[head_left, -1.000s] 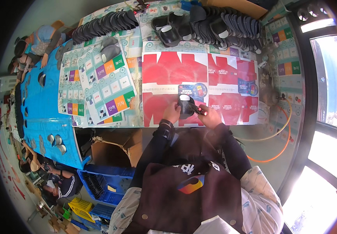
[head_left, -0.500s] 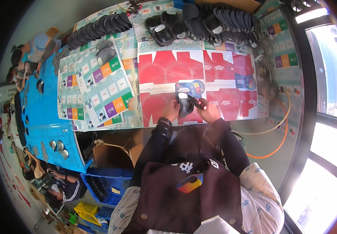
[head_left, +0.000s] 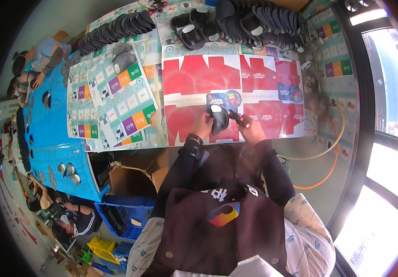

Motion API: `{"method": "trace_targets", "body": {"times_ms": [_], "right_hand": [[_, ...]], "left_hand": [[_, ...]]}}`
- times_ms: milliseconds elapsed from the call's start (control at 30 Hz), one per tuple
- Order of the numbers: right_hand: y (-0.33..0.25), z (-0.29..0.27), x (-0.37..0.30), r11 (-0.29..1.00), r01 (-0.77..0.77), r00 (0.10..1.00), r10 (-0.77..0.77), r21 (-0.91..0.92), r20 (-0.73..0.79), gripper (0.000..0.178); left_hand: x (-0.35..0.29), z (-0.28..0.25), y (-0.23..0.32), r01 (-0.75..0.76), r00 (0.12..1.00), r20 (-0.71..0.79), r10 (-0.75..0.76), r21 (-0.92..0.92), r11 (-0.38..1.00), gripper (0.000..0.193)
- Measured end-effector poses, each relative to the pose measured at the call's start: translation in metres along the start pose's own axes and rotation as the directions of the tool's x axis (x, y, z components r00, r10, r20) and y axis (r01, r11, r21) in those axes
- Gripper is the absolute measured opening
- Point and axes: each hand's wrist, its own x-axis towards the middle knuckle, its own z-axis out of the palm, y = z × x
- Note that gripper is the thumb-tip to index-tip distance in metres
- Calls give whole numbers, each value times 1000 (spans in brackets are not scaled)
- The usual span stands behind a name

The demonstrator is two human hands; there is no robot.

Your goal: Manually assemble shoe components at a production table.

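Over the red-printed sheets, my left hand (head_left: pixel 202 125) grips the left edge of a dark curved piece (head_left: pixel 219 123) with a white patch near its top. Its exact kind I cannot make out. My right hand (head_left: pixel 253 130) is closed on a small black tool with red ends (head_left: pixel 238 119). That tool's working end points left toward the piece, a little apart from its right side. Just behind the piece lies a dark blue printed card (head_left: pixel 226 100).
At the back of the table (head_left: pixel 263 144) stand long rows of dark curved pieces (head_left: pixel 273 23) and a second row (head_left: pixel 116 32). Grey pieces (head_left: pixel 124 57) lie on printed sheets. Right hangs an orange hose (head_left: pixel 332 168). Lower left are a blue crate (head_left: pixel 130 203) and other people (head_left: pixel 42 60) at a blue table (head_left: pixel 60 138).
My right hand and the tool have drawn slightly right, away from the piece. The piece has turned a little and stays in my left hand.
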Motion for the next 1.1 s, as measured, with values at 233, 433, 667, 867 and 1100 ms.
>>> {"method": "trace_targets", "body": {"times_ms": [233,433,667,867,1100], "right_hand": [[17,3,-14,997,64,981,-71,44,181,17],[-2,2,-12,995,52,968,-72,89,242,20],[2,-3,-19,998,-60,976,51,33,211,27],[17,12,-22,995,51,953,-74,85,294,24],[16,3,-12,1000,17,999,-16,-15,51,19]], "left_hand": [[3,5,-9,99,994,53,-95,-69,993,30],[5,8,-19,95,994,62,-91,-63,994,30],[3,6,-17,108,993,58,-103,-103,989,31],[2,5,-12,75,997,29,-73,-74,994,31],[-3,0,2,21,1000,23,-20,-40,999,37]]}}
